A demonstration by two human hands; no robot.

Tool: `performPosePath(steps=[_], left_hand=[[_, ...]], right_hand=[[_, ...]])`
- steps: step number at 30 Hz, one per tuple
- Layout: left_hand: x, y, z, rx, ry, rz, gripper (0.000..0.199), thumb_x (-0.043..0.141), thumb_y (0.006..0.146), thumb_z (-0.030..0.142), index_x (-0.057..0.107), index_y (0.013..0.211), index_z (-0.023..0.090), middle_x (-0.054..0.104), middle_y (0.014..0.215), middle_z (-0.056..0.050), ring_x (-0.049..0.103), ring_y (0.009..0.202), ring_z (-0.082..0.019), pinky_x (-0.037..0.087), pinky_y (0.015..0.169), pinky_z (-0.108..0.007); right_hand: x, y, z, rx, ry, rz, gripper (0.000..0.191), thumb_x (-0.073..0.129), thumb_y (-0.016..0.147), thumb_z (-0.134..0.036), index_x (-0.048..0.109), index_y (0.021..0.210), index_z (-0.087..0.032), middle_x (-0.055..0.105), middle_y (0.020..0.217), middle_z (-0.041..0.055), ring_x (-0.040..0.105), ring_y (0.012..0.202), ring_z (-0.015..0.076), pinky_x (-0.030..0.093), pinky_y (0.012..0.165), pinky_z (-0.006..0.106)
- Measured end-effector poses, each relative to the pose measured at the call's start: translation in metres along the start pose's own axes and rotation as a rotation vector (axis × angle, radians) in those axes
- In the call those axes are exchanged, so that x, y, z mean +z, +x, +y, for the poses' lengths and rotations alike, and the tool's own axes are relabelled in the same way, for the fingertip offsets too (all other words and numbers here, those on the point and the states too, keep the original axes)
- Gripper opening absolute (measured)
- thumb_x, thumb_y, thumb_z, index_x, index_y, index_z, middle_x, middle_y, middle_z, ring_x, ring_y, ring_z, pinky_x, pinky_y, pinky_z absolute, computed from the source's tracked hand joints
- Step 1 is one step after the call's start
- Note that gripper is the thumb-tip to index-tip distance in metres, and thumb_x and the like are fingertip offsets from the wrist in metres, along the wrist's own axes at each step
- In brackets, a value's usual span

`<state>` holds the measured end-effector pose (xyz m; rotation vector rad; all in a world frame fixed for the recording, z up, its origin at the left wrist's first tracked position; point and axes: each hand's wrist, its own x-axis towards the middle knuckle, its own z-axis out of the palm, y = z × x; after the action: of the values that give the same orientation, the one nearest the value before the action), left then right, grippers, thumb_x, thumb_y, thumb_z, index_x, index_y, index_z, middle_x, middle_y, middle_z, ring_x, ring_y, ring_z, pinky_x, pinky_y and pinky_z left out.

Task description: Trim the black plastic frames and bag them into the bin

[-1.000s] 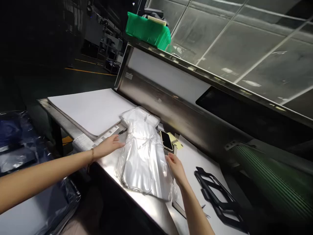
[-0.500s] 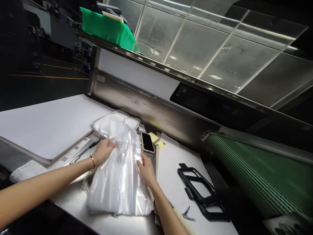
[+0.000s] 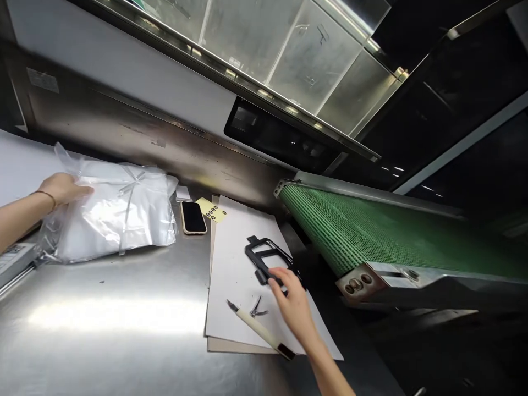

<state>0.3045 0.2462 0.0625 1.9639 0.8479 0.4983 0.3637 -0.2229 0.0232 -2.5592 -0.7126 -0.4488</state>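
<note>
At the left, my left hand [image 3: 61, 190] is closed on the side of a bundle of clear plastic bags [image 3: 111, 212], thumb on top, its other fingers partly hidden. A thin tie crosses the bundle, which lies on the metal table [image 3: 124, 308]. My right hand [image 3: 293, 302] is held with fingers apart over the lower end of a black plastic frame [image 3: 268, 247]; whether the fingertips touch it I cannot tell. Beside that hand, on white sheets [image 3: 229, 264], lie a craft knife [image 3: 258, 329] with a pale handle and a small pair of metal snips [image 3: 258, 309].
A phone [image 3: 193, 218] lies right of the bundle, near a yellow sticker sheet [image 3: 212, 210]. To the right runs a green conveyor belt [image 3: 371, 231] with a metal end bracket [image 3: 358, 281]. A metal back panel [image 3: 173, 146] rises behind the table.
My right hand has let go of the bag bundle and moved right to the black frame. The bundle, with my left hand on it, now lies turned and farther left. The view has swung right.
</note>
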Motion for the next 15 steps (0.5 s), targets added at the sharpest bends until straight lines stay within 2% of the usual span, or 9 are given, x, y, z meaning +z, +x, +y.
performPosePath(steps=[3, 6, 8, 11, 13, 15], left_hand=[[0.006, 0.006, -0.002, -0.067, 0.185, 0.040, 0.048, 0.048, 0.075, 0.045, 0.047, 0.108, 0.010, 0.049, 0.115, -0.010, 0.048, 0.104, -0.028, 0.042, 0.083, -0.045], [0.009, 0.011, -0.007, -0.054, 0.302, 0.043, 0.054, 0.047, 0.076, 0.044, 0.039, 0.118, 0.011, 0.045, 0.120, -0.010, 0.041, 0.111, -0.032, 0.035, 0.090, -0.050], [0.007, 0.011, -0.012, -0.019, 0.331, 0.026, 0.050, 0.046, 0.078, 0.040, 0.037, 0.119, 0.013, 0.043, 0.122, -0.009, 0.043, 0.110, -0.030, 0.036, 0.090, -0.047], [0.001, 0.003, -0.016, 0.030, 0.329, -0.008, 0.046, 0.045, 0.080, 0.038, 0.039, 0.118, 0.014, 0.042, 0.124, -0.008, 0.043, 0.110, -0.028, 0.036, 0.090, -0.046], [-0.004, -0.005, -0.010, 0.050, 0.313, -0.034, 0.047, 0.044, 0.080, 0.039, 0.039, 0.119, 0.013, 0.040, 0.126, -0.007, 0.039, 0.113, -0.031, 0.032, 0.093, -0.047], [-0.009, -0.018, 0.002, 0.054, 0.288, -0.057, 0.052, 0.045, 0.078, 0.042, 0.037, 0.121, 0.013, 0.030, 0.133, -0.009, 0.026, 0.120, -0.036, 0.022, 0.098, -0.052]], right_hand=[[0.011, 0.013, 0.049, 0.066, -0.172, 0.006, 0.026, 0.048, 0.082, -0.031, 0.050, 0.103, -0.016, 0.051, 0.106, 0.0059, 0.050, 0.094, 0.0190, 0.040, 0.080, 0.042], [0.026, 0.018, 0.070, 0.055, -0.271, -0.059, 0.024, 0.047, 0.082, -0.033, 0.053, 0.099, -0.017, 0.054, 0.102, 0.0052, 0.053, 0.088, 0.0167, 0.043, 0.075, 0.038], [0.033, 0.019, 0.074, 0.025, -0.303, -0.083, 0.022, 0.047, 0.082, -0.033, 0.054, 0.095, -0.016, 0.056, 0.097, 0.0044, 0.054, 0.084, 0.0153, 0.045, 0.072, 0.036], [0.037, 0.019, 0.075, -0.025, -0.320, -0.050, 0.021, 0.048, 0.082, -0.031, 0.054, 0.094, -0.015, 0.056, 0.094, 0.0038, 0.055, 0.081, 0.0146, 0.046, 0.070, 0.035], [0.033, 0.018, 0.071, -0.076, -0.308, -0.002, 0.020, 0.048, 0.082, -0.030, 0.054, 0.093, -0.015, 0.056, 0.093, 0.0035, 0.055, 0.080, 0.0143, 0.046, 0.069, 0.034], [0.024, 0.014, 0.061, -0.153, -0.276, 0.048, 0.019, 0.047, 0.082, -0.030, 0.054, 0.092, -0.015, 0.055, 0.091, 0.0029, 0.054, 0.081, 0.0147, 0.045, 0.070, 0.035]])
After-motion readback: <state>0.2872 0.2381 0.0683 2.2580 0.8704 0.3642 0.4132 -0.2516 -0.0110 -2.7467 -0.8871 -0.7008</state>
